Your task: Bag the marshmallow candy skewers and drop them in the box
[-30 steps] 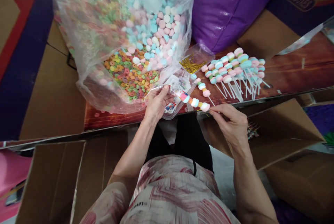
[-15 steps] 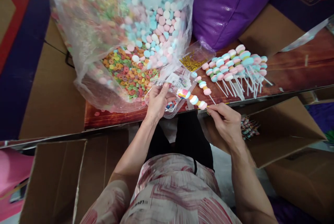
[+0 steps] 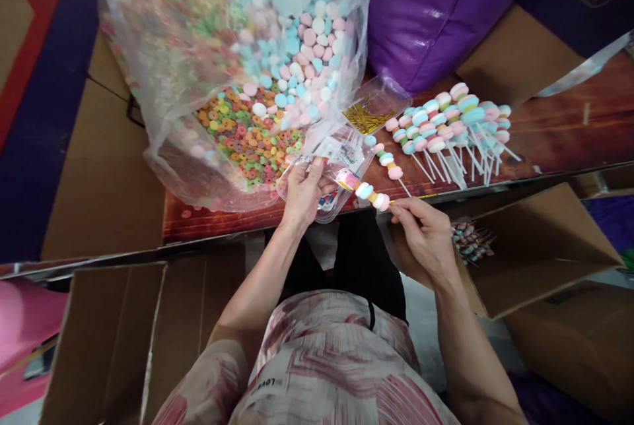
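Note:
My left hand (image 3: 303,193) pinches the edge of a small clear plastic bag with a colourful print (image 3: 346,179). My right hand (image 3: 423,227) grips the stick of a marshmallow skewer (image 3: 372,196), threaded with pink, white and blue marshmallows and yellow-orange rings. The skewer's far end lies inside the bag. Beneath my left hand is a clear plastic container (image 3: 367,150) holding more printed bags. A single finished skewer (image 3: 387,161) lies just beyond, beside a heap of similar skewers (image 3: 440,123) with white sticks.
A large clear bag (image 3: 161,154) of coloured cereal rings and marshmallows covers the table's left. Gold twist ties (image 3: 365,120) lie in a clear tray behind the container. A purple padded bag (image 3: 421,9) stands at the back. At lower right, an open cardboard box (image 3: 539,260) contains wrapped skewers.
My right hand has shifted slightly left, and the skewer sits a little deeper in the printed bag. My left hand keeps its pinch. The view has moved slightly.

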`<state>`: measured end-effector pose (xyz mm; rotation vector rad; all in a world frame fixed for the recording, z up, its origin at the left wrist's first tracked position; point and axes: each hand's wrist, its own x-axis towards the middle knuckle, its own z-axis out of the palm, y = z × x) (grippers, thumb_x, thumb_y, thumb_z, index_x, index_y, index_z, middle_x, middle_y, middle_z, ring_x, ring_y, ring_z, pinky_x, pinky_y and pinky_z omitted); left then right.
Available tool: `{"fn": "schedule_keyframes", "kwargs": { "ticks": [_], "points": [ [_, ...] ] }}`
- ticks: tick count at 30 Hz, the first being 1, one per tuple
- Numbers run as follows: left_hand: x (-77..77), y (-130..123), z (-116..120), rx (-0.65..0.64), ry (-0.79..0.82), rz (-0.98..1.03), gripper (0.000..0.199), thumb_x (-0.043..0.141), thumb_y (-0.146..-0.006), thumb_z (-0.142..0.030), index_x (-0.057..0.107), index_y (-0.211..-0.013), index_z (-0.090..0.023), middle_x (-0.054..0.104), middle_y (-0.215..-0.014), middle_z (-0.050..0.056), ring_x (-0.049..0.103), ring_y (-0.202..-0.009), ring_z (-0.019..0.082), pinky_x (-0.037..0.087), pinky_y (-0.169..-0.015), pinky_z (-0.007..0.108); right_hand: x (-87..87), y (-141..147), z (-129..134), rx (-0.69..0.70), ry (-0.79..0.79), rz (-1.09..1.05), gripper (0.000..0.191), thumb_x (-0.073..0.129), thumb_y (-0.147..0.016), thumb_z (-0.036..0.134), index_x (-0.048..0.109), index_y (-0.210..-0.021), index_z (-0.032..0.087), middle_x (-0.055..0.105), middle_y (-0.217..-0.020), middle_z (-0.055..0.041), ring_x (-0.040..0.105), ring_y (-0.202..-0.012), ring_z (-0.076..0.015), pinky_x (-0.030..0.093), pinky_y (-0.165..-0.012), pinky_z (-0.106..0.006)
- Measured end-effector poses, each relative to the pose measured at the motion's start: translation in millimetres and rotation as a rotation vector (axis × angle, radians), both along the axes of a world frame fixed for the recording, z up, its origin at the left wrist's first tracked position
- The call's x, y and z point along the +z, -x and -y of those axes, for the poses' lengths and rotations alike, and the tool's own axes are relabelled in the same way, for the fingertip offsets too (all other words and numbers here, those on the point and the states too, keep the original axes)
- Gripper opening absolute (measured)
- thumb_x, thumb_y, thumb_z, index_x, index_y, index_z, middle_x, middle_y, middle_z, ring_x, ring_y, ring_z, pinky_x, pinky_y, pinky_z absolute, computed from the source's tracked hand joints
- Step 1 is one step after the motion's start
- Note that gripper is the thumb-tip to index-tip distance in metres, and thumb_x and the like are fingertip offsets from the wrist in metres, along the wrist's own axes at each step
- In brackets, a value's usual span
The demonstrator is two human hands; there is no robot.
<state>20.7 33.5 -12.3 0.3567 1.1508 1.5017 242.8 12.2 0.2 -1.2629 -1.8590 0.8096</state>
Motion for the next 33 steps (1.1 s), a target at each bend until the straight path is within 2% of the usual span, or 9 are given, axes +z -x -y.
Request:
{"fn": "schedule_keyframes", "kwargs": {
  "ticks": [8,12,20,23,26,29,33],
  "points": [
    [-0.4,-11.7,7.5,-0.018,-0.102,0.009,0.045,0.085,-0.078,-0.057,0.058,-0.085,-0.022,0.077,-0.079,0.001,0.079,-0.076,0.017,0.059,-0.064,0.023,-14.7,23.5,10.9,-0.091,0.113,-0.080,0.020,0.061,-0.098,0.032,0.070,-0.084,0.022,0.065,-0.069,0.0019,0.059,-0.062,-0.0133,0.046,-0.063,-0.027],
    [0.4,-12.5,9.6,-0.085,-0.115,-0.021,0.045,0.090,-0.073,-0.051,0.065,-0.093,-0.019,0.080,-0.084,0.003,0.077,-0.075,0.015,0.056,-0.061,0.020,-17.5,30.2,12.5,-0.108,0.154,-0.101,0.021,0.062,-0.097,0.035,0.068,-0.083,0.021,0.064,-0.066,0.0030,0.057,-0.059,-0.0121,0.044,-0.061,-0.026],
    [4.3,-16.7,10.0,-0.159,-0.048,0.013,0.039,0.093,-0.071,-0.042,0.066,-0.086,-0.020,0.079,-0.081,0.002,0.077,-0.074,0.015,0.056,-0.059,0.019,-12.2,60.3,4.9,-0.146,0.161,-0.177,0.023,0.061,-0.096,0.037,0.066,-0.079,0.023,0.064,-0.063,0.0033,0.056,-0.056,-0.0121,0.043,-0.059,-0.026],
    [7.3,-8.6,7.3,-0.130,-0.015,0.039,0.034,0.092,-0.075,-0.038,0.066,-0.087,-0.020,0.078,-0.079,0.001,0.076,-0.070,0.013,0.055,-0.057,0.018,-8.8,54.3,5.2,-0.119,0.181,-0.139,0.023,0.062,-0.095,0.038,0.066,-0.079,0.022,0.063,-0.062,0.0038,0.055,-0.056,-0.0117,0.042,-0.059,-0.026],
    [7.7,-2.7,6.1,-0.069,-0.017,0.048,0.030,0.089,-0.079,-0.036,0.065,-0.086,-0.020,0.079,-0.081,0.002,0.075,-0.067,0.012,0.055,-0.057,0.018,-4.6,41.6,9.9,-0.035,0.237,-0.067,0.025,0.062,-0.096,0.038,0.066,-0.076,0.022,0.060,-0.060,0.0042,0.052,-0.054,-0.0111,0.039,-0.056,-0.026],
    [6.1,-5.6,8.9,-0.134,-0.046,0.055,0.035,0.092,-0.075,-0.041,0.067,-0.088,-0.019,0.080,-0.083,0.004,0.077,-0.073,0.015,0.058,-0.062,0.022,-0.9,39.8,13.7,0.007,0.276,-0.077,0.027,0.060,-0.095,0.035,0.063,-0.072,0.022,0.057,-0.057,0.0043,0.049,-0.052,-0.0109,0.036,-0.053,-0.025],
    [6.4,-15.9,15.6,-0.204,-0.107,0.035,0.045,0.093,-0.069,-0.051,0.070,-0.088,-0.017,0.080,-0.084,0.006,0.080,-0.082,0.021,0.058,-0.063,0.023,0.9,59.2,12.6,-0.040,0.237,-0.175,0.028,0.060,-0.095,0.036,0.059,-0.070,0.023,0.056,-0.057,0.0044,0.049,-0.052,-0.0104,0.038,-0.053,-0.025]
  ]
}}
